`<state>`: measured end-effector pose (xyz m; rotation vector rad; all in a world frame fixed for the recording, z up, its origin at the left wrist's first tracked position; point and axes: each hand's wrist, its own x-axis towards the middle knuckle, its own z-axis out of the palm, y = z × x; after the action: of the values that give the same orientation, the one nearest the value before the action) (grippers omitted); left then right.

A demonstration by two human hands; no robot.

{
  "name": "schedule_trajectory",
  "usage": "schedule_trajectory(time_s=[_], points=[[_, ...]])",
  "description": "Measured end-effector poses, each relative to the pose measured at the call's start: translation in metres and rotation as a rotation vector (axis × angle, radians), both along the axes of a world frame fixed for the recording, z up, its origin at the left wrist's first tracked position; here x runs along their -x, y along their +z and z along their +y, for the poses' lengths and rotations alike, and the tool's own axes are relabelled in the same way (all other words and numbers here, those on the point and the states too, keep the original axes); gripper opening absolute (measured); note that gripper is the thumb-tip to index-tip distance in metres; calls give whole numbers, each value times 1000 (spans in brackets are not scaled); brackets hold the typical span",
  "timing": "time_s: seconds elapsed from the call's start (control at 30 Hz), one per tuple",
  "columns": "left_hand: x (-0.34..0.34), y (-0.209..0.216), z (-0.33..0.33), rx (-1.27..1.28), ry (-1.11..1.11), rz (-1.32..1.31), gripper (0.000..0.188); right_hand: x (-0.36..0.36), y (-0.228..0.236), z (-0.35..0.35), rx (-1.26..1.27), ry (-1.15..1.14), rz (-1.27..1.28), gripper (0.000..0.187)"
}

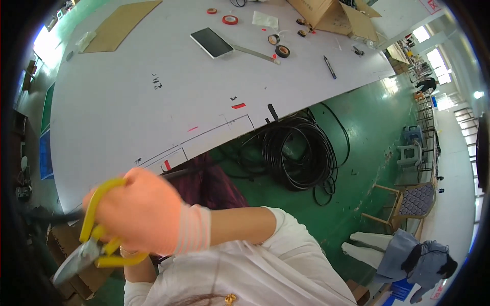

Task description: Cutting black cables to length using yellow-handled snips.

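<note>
1. A dark-screened phone (212,43) lies flat on the white tabletop (117,102); every place below is taken from it, as seen in the head view.
2. The right hand (145,214), in an orange glove with a pale striped cuff, is below and to the left of the phone, well apart from it.
3. Its grip is closed around the upper handle of a yellow-handled cutting tool (90,250), so the tool also sits far below and left of the phone. The grey metal head points down and left, away from the phone.
4. The left forearm (140,273) shows beneath the tool, farther below the phone. The left hand's grip is hidden behind the glove and tool, so I cannot tell whether it is spread or pressed together.
5. Touching or just beside the phone's right edge is the end of a metal strip (255,54); two black tape rolls (282,51) are farther right.
6. Above and right of the phone is a red tape roll (230,20); well to its right are a marker (329,67) and an open cardboard box (321,18).
7. Left of the phone lies a cardboard sheet (120,28).
8. Below and right of the phone, past the tabletop's edge, a coil of black cable (326,148) rests on the green floor (372,127).
</note>
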<state>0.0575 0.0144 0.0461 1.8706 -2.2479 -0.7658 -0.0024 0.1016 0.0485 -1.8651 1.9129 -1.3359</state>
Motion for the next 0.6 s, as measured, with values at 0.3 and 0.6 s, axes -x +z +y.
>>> schedule_trajectory(time_s=[0.3, 0.6], points=[[-94, -52, -83, -821, -524, 1875, 18, 46, -60, -7, -424, 236, -374, 29], [-141, -96, -162, -754, 418, 2125, 26, 68, -55, -19, -355, 118, 74, 38]])
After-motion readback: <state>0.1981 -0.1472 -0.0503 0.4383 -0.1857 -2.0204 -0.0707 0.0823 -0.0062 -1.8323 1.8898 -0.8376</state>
